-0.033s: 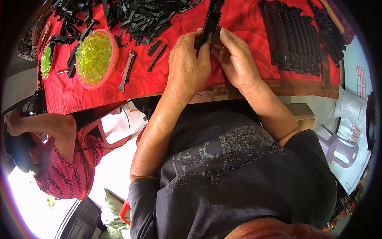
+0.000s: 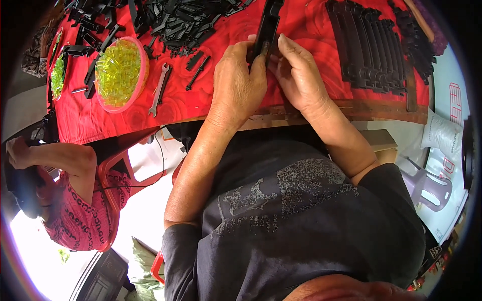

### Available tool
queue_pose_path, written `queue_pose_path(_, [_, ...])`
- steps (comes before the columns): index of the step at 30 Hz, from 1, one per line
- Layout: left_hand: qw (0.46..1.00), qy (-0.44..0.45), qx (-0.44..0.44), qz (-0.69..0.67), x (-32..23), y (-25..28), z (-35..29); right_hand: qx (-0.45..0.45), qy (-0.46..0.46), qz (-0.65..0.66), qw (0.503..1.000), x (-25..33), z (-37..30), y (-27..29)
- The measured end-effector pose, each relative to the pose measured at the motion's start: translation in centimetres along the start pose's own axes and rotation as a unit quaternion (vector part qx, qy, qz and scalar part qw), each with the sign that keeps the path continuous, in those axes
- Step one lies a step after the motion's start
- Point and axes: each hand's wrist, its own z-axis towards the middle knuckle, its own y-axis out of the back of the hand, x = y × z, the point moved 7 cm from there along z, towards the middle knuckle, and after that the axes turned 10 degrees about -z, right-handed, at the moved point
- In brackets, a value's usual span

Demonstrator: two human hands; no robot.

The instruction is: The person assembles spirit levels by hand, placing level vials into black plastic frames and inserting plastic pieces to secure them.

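Note:
Over the table's near edge, my left hand [image 2: 237,80] grips a long, narrow black plastic part [image 2: 266,31], its thumb pressed on the lower end. The part stands lengthwise, running out past the top of the picture. My right hand [image 2: 303,75] is close beside it on the right, thumb raised and apart from the half-curled fingers. Those fingertips are near the part's lower end and partly hidden; whether they touch it I cannot tell. A small brownish detail shows on the part beside my left thumb.
A red cloth covers the table [image 2: 193,103]. On it lie a pink-rimmed bowl [image 2: 143,75] of yellow-green clear pieces, a wrench [image 2: 159,90], a black bolt-like rod [image 2: 198,73], a heap of small black parts [image 2: 186,25] and a row of long black parts [image 2: 369,47]. Another person [image 2: 80,200] sits at left.

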Motion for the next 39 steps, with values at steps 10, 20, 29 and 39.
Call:
queue_pose_path(10, [0.995, 0.05, 0.049, -0.07, 1.2, -1.3, -0.2, 0.01, -0.023, 0.071, 0.997, 0.0, 0.7, 0.2])
queue_pose_path(20, [0.953, 0.178, 0.097, -0.224, 1.1, -2.8, -1.5, 0.024, -0.071, 0.097, 0.992, -1.0, 0.9, 0.7])
queue_pose_path(29, [0.994, 0.067, 0.063, -0.061, -0.1, -2.3, -1.0, 0.022, -0.055, 0.079, 0.995, -0.9, 0.9, 0.8])
queue_pose_path(39, [0.957, 0.183, 0.086, -0.209, 0.7, -2.8, -0.8, 0.005, -0.06, 0.085, 0.995, -0.9, 0.7, 0.9])
